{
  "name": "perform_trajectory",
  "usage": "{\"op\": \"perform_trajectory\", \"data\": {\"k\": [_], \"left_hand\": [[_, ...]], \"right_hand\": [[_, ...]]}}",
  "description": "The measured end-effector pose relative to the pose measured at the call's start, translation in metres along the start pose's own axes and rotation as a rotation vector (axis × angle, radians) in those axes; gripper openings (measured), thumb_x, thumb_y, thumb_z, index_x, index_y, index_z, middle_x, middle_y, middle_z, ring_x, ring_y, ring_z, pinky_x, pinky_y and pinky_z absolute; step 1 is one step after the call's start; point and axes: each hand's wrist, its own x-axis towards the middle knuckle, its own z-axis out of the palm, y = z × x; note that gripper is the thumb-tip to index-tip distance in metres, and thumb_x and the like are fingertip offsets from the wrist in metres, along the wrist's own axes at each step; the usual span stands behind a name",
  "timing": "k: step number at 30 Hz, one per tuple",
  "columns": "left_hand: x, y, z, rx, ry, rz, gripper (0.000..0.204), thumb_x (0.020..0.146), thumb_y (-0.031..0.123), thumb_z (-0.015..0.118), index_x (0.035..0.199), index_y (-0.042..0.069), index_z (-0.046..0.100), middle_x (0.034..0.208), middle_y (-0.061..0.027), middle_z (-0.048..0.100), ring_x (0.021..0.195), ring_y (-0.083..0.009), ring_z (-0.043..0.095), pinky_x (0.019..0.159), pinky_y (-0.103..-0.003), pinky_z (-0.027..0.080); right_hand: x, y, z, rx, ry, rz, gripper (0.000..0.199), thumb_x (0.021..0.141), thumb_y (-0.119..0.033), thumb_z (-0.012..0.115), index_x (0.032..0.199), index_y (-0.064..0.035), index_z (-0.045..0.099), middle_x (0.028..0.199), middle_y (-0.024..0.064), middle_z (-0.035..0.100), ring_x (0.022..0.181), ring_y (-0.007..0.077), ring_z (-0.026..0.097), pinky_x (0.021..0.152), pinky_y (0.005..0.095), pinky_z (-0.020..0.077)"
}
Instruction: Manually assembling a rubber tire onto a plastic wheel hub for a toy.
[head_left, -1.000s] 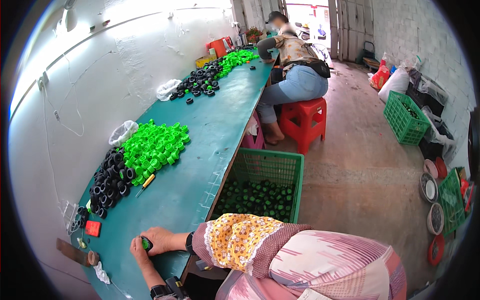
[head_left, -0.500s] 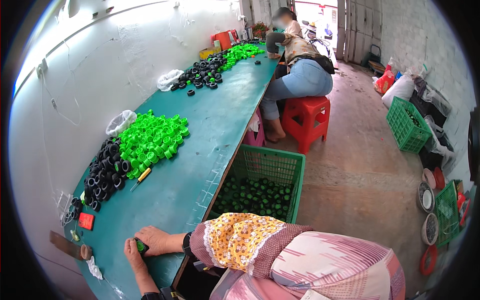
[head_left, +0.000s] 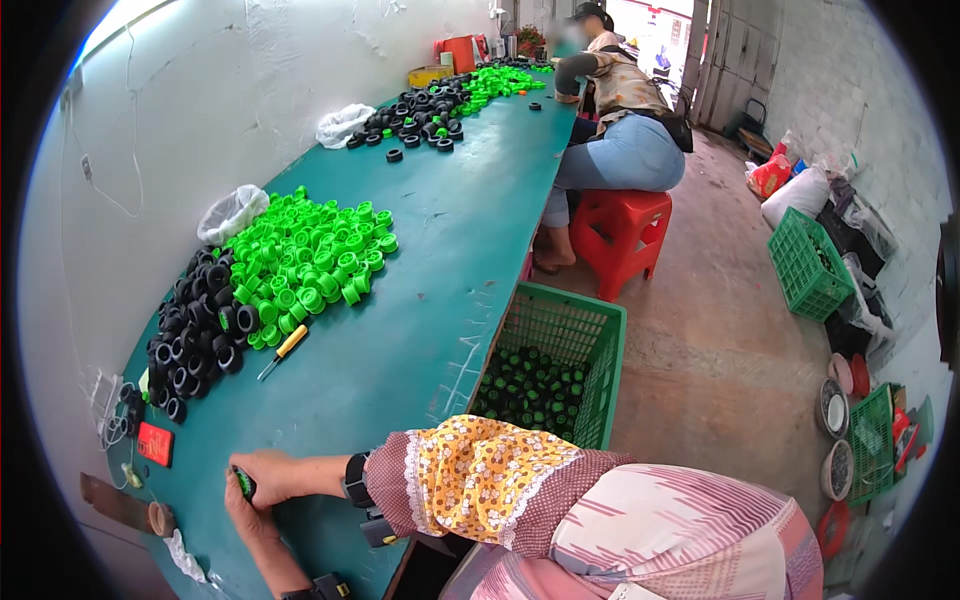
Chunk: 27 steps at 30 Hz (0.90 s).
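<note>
Near the table's front left part, both my hands are closed round a small toy wheel [head_left: 244, 485], a black tyre with a green hub inside. My right hand [head_left: 275, 475], its arm in a yellow flowered sleeve, grips it from the right. My left hand [head_left: 247, 515] holds it from the near left side, and the fingers partly hide the wheel. Beyond them on the table are a heap of black tyres [head_left: 195, 340] and a heap of bright green hubs [head_left: 310, 260]. A screwdriver [head_left: 288, 345] with a yellow handle lies beside the heaps.
A green crate [head_left: 612, 370] of assembled wheels stands at the table's right edge. Farther along the green table [head_left: 440, 220] are more tyres and hubs. A person [head_left: 625, 110] sits there on a red stool [head_left: 620, 235]. A red box [head_left: 155, 442] lies at the left.
The view has shifted a little. My hands, still gripping the wheel, have turned it so that it stands more on edge, and they sit slightly farther left in view.
</note>
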Motion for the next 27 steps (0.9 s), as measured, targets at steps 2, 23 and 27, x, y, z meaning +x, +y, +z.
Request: {"op": "perform_trajectory", "data": {"k": [2, 23, 27], "left_hand": [[0.004, 0.000, -0.011, -0.121, 0.029, -0.060, 0.033, 0.089, 0.028, 0.046, 0.111, 0.004, 0.048, 0.106, -0.0093, 0.054, 0.096, -0.0204, 0.054, 0.077, -0.034, 0.047], [-0.009, 0.023, 0.031, 0.870, 0.214, 0.238, 0.049, 0.069, 0.021, 0.066, 0.108, -0.004, 0.052, 0.091, -0.0123, 0.059, 0.076, -0.0170, 0.057, 0.067, -0.028, 0.046], [-0.013, 0.026, 0.021, 0.803, 0.195, 0.177, 0.051, 0.068, 0.021, 0.068, 0.108, -0.006, 0.051, 0.089, -0.0097, 0.059, 0.074, -0.0144, 0.056, 0.064, -0.025, 0.046]], "right_hand": [[0.008, -0.001, 0.000, 0.029, 0.013, 0.042, 0.046, 0.061, -0.020, 0.064, 0.098, -0.0034, 0.042, 0.071, 0.0199, 0.056, 0.069, 0.0393, 0.054, 0.059, 0.0427, 0.0426], [0.006, -0.006, -0.014, -0.239, 0.038, 0.027, 0.040, 0.071, -0.021, 0.062, 0.101, -0.0021, 0.043, 0.083, 0.0222, 0.057, 0.077, 0.0400, 0.056, 0.065, 0.0439, 0.0456], [0.006, -0.007, -0.009, -0.198, 0.005, -0.017, 0.051, 0.070, -0.025, 0.063, 0.109, -0.0001, 0.041, 0.087, 0.0228, 0.057, 0.079, 0.0390, 0.056, 0.068, 0.0437, 0.0457]]}}
